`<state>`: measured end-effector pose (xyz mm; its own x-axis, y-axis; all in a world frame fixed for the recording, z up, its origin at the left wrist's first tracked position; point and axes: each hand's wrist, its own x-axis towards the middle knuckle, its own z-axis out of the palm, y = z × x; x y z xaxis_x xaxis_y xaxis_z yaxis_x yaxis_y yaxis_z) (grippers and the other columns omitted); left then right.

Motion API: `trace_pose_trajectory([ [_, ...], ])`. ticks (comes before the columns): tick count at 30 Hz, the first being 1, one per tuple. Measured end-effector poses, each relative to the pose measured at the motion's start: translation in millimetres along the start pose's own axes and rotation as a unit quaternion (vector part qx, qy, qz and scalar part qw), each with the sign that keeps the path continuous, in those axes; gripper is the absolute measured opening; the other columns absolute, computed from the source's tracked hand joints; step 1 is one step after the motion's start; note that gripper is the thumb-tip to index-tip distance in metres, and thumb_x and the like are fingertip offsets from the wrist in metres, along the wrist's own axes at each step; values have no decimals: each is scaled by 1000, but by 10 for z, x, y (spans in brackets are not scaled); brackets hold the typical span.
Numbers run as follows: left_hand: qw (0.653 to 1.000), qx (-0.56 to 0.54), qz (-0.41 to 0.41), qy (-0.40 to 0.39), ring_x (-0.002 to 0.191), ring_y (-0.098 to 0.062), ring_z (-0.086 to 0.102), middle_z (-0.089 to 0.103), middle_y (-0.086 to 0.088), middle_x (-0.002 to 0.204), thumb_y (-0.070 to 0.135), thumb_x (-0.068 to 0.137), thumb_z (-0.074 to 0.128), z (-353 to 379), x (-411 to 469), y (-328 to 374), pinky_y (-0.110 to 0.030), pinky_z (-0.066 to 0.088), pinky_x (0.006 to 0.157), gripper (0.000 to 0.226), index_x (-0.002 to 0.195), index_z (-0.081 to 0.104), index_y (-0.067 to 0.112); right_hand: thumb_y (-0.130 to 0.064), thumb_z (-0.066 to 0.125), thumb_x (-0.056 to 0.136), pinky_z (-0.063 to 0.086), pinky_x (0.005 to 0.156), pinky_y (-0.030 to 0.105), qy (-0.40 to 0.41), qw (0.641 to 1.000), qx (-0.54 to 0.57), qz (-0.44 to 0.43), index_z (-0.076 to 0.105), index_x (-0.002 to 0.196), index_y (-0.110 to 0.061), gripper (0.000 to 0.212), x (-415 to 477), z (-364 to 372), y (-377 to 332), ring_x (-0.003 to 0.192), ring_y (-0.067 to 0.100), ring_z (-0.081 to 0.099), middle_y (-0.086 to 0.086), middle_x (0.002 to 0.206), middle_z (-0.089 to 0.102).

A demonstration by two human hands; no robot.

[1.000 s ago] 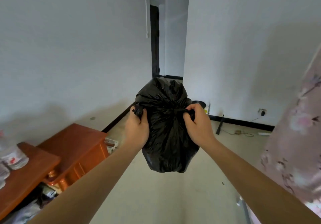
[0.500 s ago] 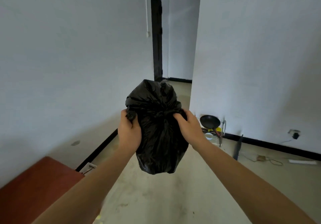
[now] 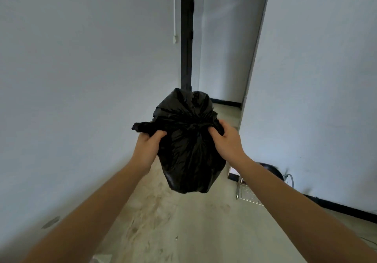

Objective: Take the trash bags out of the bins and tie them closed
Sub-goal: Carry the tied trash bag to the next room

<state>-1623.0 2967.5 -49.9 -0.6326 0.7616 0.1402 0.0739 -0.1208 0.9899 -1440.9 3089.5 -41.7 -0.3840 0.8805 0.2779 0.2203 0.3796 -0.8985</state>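
Bulging black plastic trash bag held off the floor, left hand gripping one twisted end, right hand pinching the other, bag hanging between them

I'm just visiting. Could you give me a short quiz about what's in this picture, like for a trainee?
1. True or false: the black trash bag rests on the floor.
2. Who grips the bag? A) one hand B) both hands C) neither
3. Fill in: a loose end of plastic sticks out past the ____ hand.
Key: 1 false, it hangs in the air. 2 B: left hand and right hand both grip its gathered top. 3 left.
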Motion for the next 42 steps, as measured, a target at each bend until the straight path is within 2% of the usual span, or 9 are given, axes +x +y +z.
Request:
trace_pose_trajectory([
  [2, 1000, 3, -6, -12, 102, -30, 69, 73, -9, 99, 15, 84, 60, 97, 633, -6, -42, 53, 88, 24, 105, 66, 5, -31, 58, 96, 44, 76, 17, 25, 1000, -10, -3, 62, 121, -25, 26, 588, 51, 108, 93, 2, 61, -14, 102, 66],
  [6, 998, 42, 19, -32, 100, -17, 70, 74, -4, 105, 6, 90, 60, 408, 1820, -269, -36, 56, 91, 20, 109, 67, 11, -30, 58, 96, 47, 86, 25, 46, 999, -11, -8, 60, 126, -23, 31, 1735, 220, 486, 99, 8, 61, -12, 105, 64],
  [12, 997, 52, 29, -52, 102, -23, 69, 71, -10, 108, 2, 90, 58, 1047, 3842, -632, -38, 57, 91, 26, 116, 63, 3, -26, 59, 96, 44, 77, 14, 73, 997, 21, -19, 61, 124, -20, 28, 3615, 455, 1207, 91, -4, 58, -22, 97, 60],
  [17, 993, 73, 65, -60, 99, -12, 68, 71, -1, 105, 7, 92, 60, 1433, 5440, -478, -19, 54, 78, 20, 112, 64, 10, -31, 59, 94, 46, 83, 19, 78, 996, 30, -17, 60, 128, -22, 35, 5400, 582, 1325, 97, 4, 59, -16, 105, 62],
  [19, 993, 72, 79, -47, 98, -8, 67, 71, 3, 105, 8, 93, 61, 1458, 6026, -418, -17, 53, 78, 19, 111, 64, 14, -34, 59, 91, 50, 93, 28, 77, 996, 44, -24, 60, 127, -25, 37, 6045, 717, 1279, 104, 6, 61, -14, 111, 64],
  [21, 993, 66, 95, -25, 100, -7, 67, 71, 3, 109, 8, 93, 61, 1431, 6603, -433, -19, 54, 82, 26, 118, 64, 11, -34, 59, 91, 50, 96, 32, 65, 996, 41, -37, 59, 129, -24, 39, 6622, 918, 1261, 106, 7, 61, -12, 115, 64],
  [28, 993, 43, 105, 14, 109, -16, 66, 70, -4, 116, 7, 91, 59, 1321, 8733, -1036, -34, 54, 96, 35, 126, 61, 7, -29, 59, 94, 47, 91, 21, 37, 996, 27, -71, 58, 131, -23, 38, 8635, 1830, 1656, 104, 5, 60, -13, 114, 63],
  [36, 994, 57, 86, -30, 93, -9, 66, 70, -3, 101, 7, 95, 57, 1384, 11331, -1530, -21, 55, 80, 14, 107, 65, 11, -28, 57, 96, 46, 93, 24, 36, 999, 4, -29, 54, 134, -21, 39, 10953, 2763, 2250, 104, 7, 58, -11, 115, 60],
  [42, 993, 75, 35, -87, 95, -6, 65, 68, 3, 101, 6, 96, 58, 1928, 12860, -1941, -9, 52, 72, 17, 109, 63, 15, -28, 55, 98, 45, 91, 24, 75, 996, -32, 18, 52, 136, -19, 39, 12249, 2873, 2938, 106, 9, 58, -9, 118, 60],
])
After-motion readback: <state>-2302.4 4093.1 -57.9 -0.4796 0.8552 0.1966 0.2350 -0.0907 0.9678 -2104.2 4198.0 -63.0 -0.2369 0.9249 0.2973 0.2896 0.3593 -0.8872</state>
